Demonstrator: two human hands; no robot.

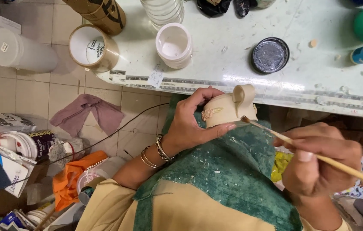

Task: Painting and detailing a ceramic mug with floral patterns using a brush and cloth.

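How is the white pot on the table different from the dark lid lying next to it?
The white pot is tall-walled, open and pale inside, with a ribbed side; the dark lid is flat and low, with a black rim and a greyish, shiny middle. The pot stands near the table edge above the left hand; the lid lies farther right. Both are round and untouched by the hands.
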